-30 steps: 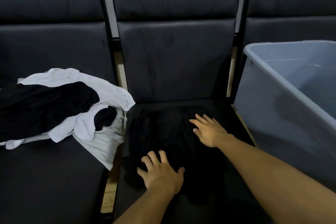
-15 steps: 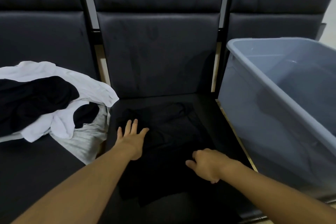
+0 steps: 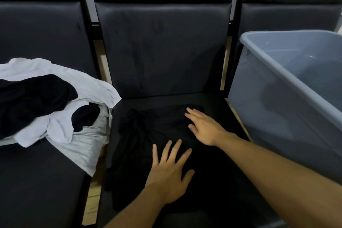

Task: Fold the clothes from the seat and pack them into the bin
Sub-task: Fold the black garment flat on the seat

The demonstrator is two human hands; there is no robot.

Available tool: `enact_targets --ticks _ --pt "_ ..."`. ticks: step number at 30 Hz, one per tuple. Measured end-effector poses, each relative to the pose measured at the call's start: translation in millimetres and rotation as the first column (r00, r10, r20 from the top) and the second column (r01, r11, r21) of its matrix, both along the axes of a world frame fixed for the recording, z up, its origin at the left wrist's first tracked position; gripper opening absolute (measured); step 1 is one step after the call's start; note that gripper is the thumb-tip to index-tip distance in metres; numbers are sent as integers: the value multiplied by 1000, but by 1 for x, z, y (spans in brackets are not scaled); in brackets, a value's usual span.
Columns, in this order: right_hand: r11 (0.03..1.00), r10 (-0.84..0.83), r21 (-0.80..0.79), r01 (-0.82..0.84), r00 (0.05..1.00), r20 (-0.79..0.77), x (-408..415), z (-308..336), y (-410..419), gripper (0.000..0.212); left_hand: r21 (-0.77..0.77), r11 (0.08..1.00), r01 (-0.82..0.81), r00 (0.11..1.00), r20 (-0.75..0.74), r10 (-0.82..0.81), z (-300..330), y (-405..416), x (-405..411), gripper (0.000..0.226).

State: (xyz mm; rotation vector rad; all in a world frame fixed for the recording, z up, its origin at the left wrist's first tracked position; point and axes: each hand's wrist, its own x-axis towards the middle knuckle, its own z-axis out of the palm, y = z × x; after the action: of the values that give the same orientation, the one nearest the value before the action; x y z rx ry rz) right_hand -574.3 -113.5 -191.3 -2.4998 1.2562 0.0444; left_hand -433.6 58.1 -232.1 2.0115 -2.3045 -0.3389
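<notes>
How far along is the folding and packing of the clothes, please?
Done: nothing shows packed; the visible part of the bin holds no clothes. In hand: both the left hand and right hand lie flat on a black garment spread on the middle seat. Left: the pile of clothes on the left seat.

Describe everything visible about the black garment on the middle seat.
The black garment is soft, dark fabric spread mostly flat across the middle seat, bunched and wrinkled along its left edge, its type hard to tell against the dark cushion. The left hand and right hand both rest on it with fingers straight. It is not yet folded.
</notes>
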Motion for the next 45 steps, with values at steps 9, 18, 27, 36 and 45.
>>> enact_targets --ticks 9,18,27,36,45 --pt "991 -114 44 127 969 -220 10 -36 -27 61 23 999 48 992 117 -51 0 2 -2 75" --pt "997 -26 -69 29 999 47 -3 -14 41 59 123 991 49 998 -52 -43 14 -1 3 75" --pt "894 445 40 -446 877 -183 -69 44 119 50 199 930 309 951 -47 -306 66 43 67 42" --pt "880 445 20 -475 808 -387 -82 37 141 45 204 946 252 964 35 -264 57 81 78 39" --pt "943 308 4 -333 870 -385 -61 41 152 36 -118 973 198 935 321 -152 35 82 72 51"
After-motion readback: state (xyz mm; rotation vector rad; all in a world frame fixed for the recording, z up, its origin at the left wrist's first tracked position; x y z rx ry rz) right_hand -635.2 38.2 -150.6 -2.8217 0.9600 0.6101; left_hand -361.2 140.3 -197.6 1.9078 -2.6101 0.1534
